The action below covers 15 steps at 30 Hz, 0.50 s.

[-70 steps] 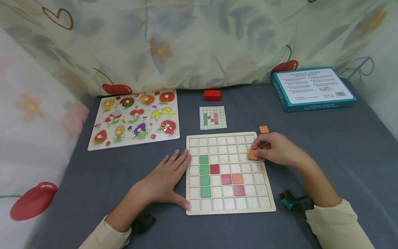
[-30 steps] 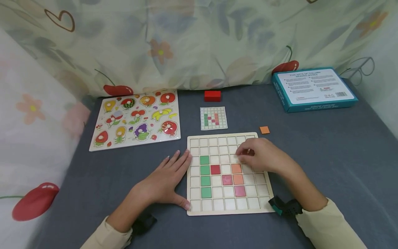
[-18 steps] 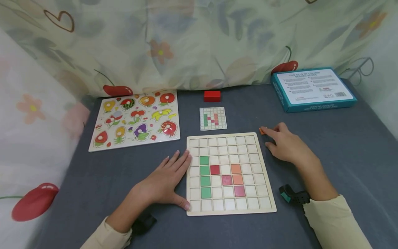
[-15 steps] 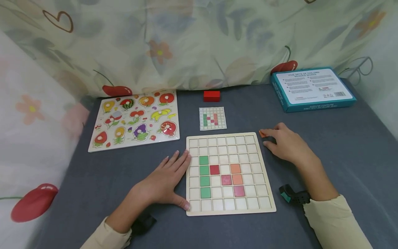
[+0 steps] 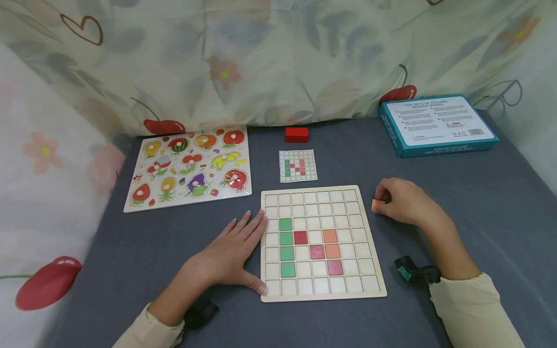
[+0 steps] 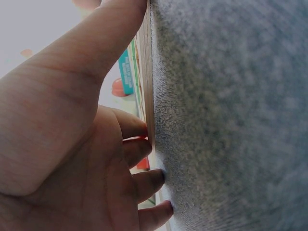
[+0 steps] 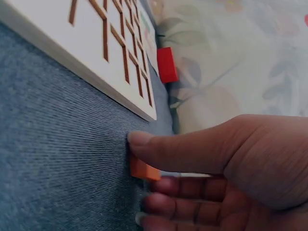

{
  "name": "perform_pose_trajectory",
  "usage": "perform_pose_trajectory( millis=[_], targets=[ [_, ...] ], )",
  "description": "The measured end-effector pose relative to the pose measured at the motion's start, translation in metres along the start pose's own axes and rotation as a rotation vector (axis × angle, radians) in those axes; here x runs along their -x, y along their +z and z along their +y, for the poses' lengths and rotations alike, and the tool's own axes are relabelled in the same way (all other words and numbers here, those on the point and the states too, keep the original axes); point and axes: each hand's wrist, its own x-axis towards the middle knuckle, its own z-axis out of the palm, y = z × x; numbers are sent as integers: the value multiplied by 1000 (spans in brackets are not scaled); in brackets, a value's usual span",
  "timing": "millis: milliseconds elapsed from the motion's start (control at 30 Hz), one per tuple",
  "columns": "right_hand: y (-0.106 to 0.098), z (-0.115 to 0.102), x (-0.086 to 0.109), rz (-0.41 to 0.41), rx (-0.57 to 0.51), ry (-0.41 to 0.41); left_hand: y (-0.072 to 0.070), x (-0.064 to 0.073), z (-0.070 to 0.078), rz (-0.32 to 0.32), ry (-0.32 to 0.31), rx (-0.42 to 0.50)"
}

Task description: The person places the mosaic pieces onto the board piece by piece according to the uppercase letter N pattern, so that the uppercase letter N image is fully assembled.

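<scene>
A pale wooden grid board (image 5: 324,298) lies on the dark cloth, some of its squares filled with green tiles (image 5: 286,238), red and pink tiles (image 5: 317,251) and two orange tiles (image 5: 330,236). My left hand (image 5: 226,251) rests flat beside the board, its straight fingers and thumb against the left edge, as the left wrist view also shows. Just off the board's right edge, my right hand (image 5: 404,200) pinches a loose orange tile (image 5: 377,205) between thumb and fingers. In the right wrist view the thumb covers part of that orange tile (image 7: 143,169).
Behind the board lies a small card (image 5: 298,166) printed with a coloured grid pattern, and beyond it a red block (image 5: 297,135). A fruit puzzle board (image 5: 189,169) is at the back left; a teal box (image 5: 439,125) stands at the back right. Patterned cloth hangs behind.
My right hand set an orange tile in a square above the other orange one. It then reached the last loose orange tile, took hold of it and drew it nearer. My left hand stayed put.
</scene>
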Motion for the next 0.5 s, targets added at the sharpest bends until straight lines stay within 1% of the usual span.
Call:
perform_pose_trajectory(
  millis=[200, 333, 500],
  targets=[
    [-2, -2, 1, 4, -105, -7, 1, 0, -1, 6, 9, 4],
    [-3, -4, 1, 5, -157, 6, 1, 0, 0, 6, 8, 3],
    [-4, -11, 1, -25, -224, -10, 1, 0, -1, 1, 1, -8]
  ],
)
